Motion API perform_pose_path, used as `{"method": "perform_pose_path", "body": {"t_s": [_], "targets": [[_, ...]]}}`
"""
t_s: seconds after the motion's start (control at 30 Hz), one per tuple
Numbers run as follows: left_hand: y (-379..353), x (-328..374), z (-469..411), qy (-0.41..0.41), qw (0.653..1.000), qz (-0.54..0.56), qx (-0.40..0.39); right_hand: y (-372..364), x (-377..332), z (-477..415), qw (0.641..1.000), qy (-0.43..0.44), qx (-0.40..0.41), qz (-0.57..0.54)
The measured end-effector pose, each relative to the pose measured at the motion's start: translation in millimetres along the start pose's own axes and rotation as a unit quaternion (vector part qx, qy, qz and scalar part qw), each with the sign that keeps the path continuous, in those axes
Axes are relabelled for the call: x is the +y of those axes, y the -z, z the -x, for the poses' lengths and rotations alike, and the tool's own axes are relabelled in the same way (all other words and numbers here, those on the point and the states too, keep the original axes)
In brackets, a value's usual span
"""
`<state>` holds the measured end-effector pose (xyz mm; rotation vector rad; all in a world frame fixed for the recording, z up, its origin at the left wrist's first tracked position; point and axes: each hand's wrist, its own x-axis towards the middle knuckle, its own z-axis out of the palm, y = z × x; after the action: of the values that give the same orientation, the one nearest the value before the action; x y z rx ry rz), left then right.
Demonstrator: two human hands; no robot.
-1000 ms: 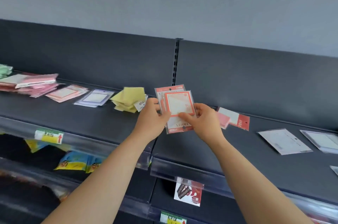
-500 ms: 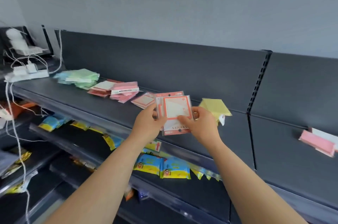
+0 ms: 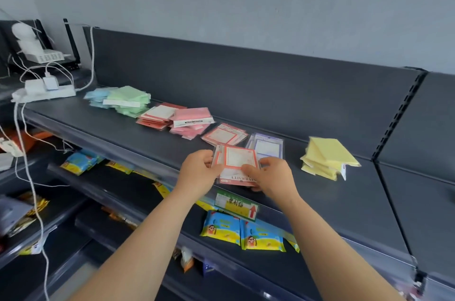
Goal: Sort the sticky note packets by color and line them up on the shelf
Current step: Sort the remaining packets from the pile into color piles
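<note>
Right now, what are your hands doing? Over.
Left hand and right hand grip red-framed packets. Matching pile just behind. Nothing between.

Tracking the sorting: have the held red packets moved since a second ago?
Yes: the red packets went left, from right of the yellow stack to left of it.

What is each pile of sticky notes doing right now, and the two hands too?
left hand, grips the held packets' left edge.
right hand, pinches their lower right part.
held packets, red-bordered, overlapping, between both hands.
green pile, loose stack lying on the shelf.
pink pile, untidy stack, lying flat.
purple packets, flat, partly behind the hands.
yellow pile, slanted stack, apart to the right.
</note>
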<state>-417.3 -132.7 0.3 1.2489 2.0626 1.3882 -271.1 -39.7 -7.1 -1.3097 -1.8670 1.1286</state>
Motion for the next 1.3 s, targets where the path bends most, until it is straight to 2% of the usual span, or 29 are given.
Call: {"method": "perform_pose_path", "body": {"t_s": [0.27, 0.47, 0.6, 0.77, 0.87, 1.03, 1.13, 1.3], "targets": [[-11.5, -5.6, -29.5, -0.009, 1.0, -0.017, -0.018, -3.2, 0.4, -30.8, 1.0, 0.014, 0.015, 0.008], [-13.0, -21.2, -59.7, 0.008, 1.0, -0.003, 0.007, -12.6, -11.0, -57.6, 0.999, 0.004, 0.033, -0.019], [-10.1, -32.4, -83.3, 0.012, 1.0, -0.004, 0.012, -29.5, -18.0, -77.5, 0.998, 0.006, 0.06, 0.001], [-5.0, -46.2, -109.1, -0.032, 0.997, -0.046, -0.048, -50.6, -26.4, -98.0, 0.996, 0.001, 0.088, 0.031], [-0.4, -53.9, -120.6, -0.094, 0.987, -0.096, -0.085, -59.4, -27.9, -105.2, 0.993, -0.016, 0.098, 0.065], [7.8, -64.5, -136.9, -0.168, 0.969, -0.106, -0.145, -77.1, -35.6, -110.3, 0.985, -0.009, 0.1, 0.141], [9.0, -68.4, -138.8, -0.189, 0.959, -0.156, -0.143, -80.5, -37.3, -111.2, 0.974, -0.006, 0.106, 0.201], [19.2, -67.5, -135.7, -0.2, 0.948, -0.231, -0.092, -76.4, -38.0, -105.6, 0.951, 0.011, 0.128, 0.282]]}}
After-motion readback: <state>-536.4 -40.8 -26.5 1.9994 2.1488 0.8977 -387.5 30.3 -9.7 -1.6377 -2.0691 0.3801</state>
